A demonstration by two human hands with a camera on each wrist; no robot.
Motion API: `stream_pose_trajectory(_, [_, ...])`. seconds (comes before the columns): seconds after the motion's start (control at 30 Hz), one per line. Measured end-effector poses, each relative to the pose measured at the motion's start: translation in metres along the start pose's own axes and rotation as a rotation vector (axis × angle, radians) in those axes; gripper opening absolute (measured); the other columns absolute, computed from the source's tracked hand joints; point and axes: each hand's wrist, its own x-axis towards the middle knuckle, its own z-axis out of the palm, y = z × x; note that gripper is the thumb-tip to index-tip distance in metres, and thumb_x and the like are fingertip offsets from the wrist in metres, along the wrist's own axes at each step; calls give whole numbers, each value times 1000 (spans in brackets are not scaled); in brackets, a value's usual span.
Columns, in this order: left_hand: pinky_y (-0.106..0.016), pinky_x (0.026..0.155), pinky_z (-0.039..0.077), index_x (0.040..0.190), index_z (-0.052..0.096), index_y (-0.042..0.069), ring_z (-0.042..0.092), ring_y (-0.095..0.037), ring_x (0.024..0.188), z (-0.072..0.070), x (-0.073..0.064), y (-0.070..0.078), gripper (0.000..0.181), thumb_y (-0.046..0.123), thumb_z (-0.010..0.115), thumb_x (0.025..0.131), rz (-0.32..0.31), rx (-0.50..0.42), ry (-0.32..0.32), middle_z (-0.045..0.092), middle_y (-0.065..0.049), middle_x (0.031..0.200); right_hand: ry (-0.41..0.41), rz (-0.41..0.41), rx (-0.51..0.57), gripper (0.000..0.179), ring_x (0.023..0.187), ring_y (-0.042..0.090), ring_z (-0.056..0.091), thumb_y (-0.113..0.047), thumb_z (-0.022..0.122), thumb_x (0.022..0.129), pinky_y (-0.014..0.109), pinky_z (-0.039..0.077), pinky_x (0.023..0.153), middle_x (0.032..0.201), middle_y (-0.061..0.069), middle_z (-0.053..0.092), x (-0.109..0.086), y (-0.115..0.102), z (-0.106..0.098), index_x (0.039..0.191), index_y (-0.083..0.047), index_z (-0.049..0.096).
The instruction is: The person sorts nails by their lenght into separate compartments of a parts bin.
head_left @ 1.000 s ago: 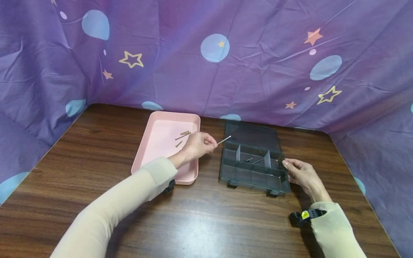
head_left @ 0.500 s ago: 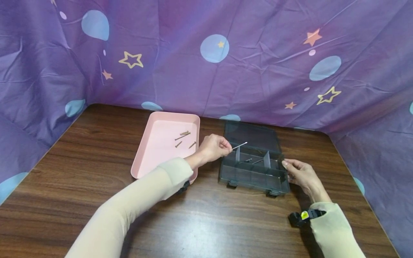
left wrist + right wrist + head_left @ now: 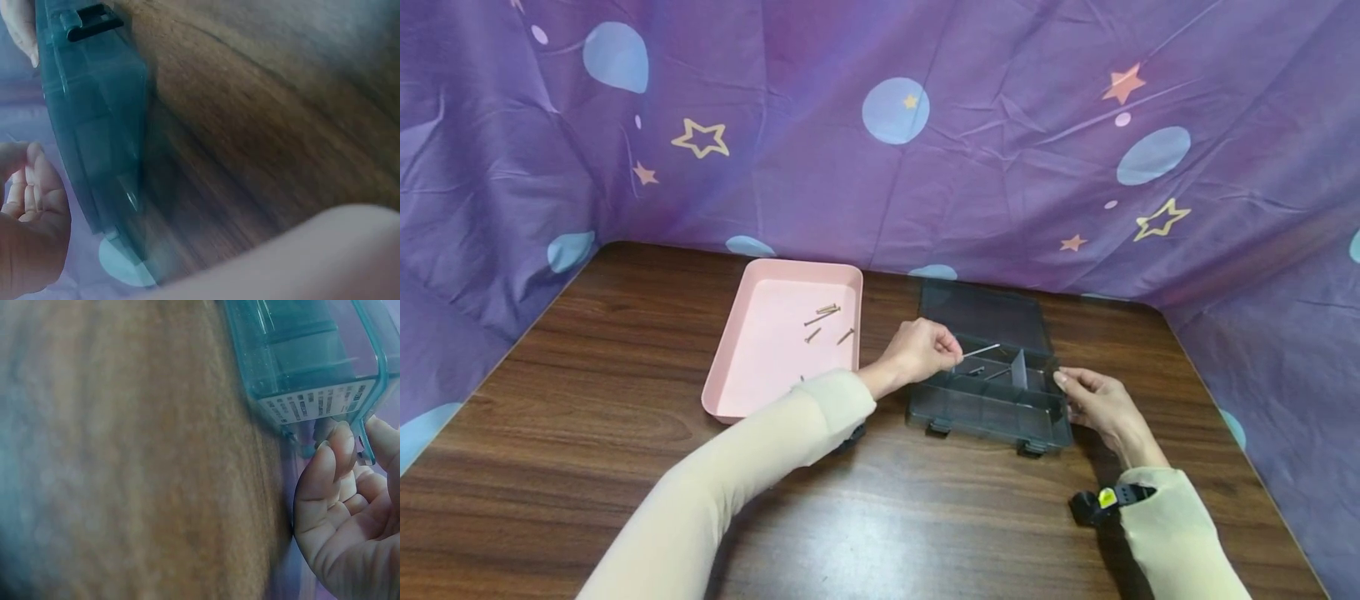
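My left hand (image 3: pixel 925 350) pinches a thin silver nail (image 3: pixel 981 351) between thumb and fingertips. The nail points right, over the back row of a dark translucent compartment box (image 3: pixel 992 408). Several small grey metal pieces (image 3: pixel 997 372) lie in a back compartment under it. My right hand (image 3: pixel 1101 404) grips the right side of the box, thumb at the rim. In the right wrist view its fingers (image 3: pixel 319 472) are curled at the box's end wall, below a printed label (image 3: pixel 319 403). The left wrist view shows the left hand's curled fingers (image 3: pixel 31 187) beside the box.
Left of the box stands a pink tray (image 3: pixel 752 358) with several brass-coloured screws (image 3: pixel 822 317). The box's lid (image 3: pixel 981 317) lies folded back towards a purple patterned cloth (image 3: pixel 812 167). Two black latches (image 3: pixel 1032 448) project from the box's front.
My left hand has carried the nail rightwards from beside the tray to over the box's back row. The right hand stays on the box's right side.
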Motion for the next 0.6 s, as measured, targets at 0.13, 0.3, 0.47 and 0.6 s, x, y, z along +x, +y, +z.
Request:
stream_pose_trajectory(0.13, [-15, 72, 46, 83, 75, 15, 61, -1, 68, 5, 1, 1, 4, 15, 72, 80, 3, 23, 4, 72, 5, 77, -5, 0, 24, 39, 64, 1, 52, -33, 57, 93, 22, 49, 59, 73, -17, 57, 0, 0, -1, 119, -5, 55])
stream_pose_trajectory(0.3, [-15, 70, 46, 82, 75, 15, 61, -2, 69, 9, 2, 1, 3, 16, 72, 80, 14, 28, 15, 72, 6, 77, -5, -8, 3, 46, 64, 1, 51, -34, 56, 94, 22, 49, 59, 74, -16, 54, 0, 1, -1, 124, 0, 51])
stream_pose_trajectory(0.47, [-14, 66, 44, 82, 75, 15, 60, -2, 67, 14, 3, 2, 4, 16, 72, 81, 22, 22, 20, 72, 6, 78, -7, -1, -26, 59, 64, 1, 51, -36, 54, 94, 23, 50, 61, 74, -15, 50, 1, 1, -1, 132, 8, 41])
stream_pose_trajectory(0.6, [-15, 65, 44, 83, 75, 15, 59, -3, 66, 17, 4, 3, 4, 17, 72, 81, 18, 30, 21, 72, 5, 77, -7, 6, -21, 56, 63, 1, 51, -36, 55, 94, 23, 50, 60, 73, -14, 49, 1, 1, -1, 130, 6, 43])
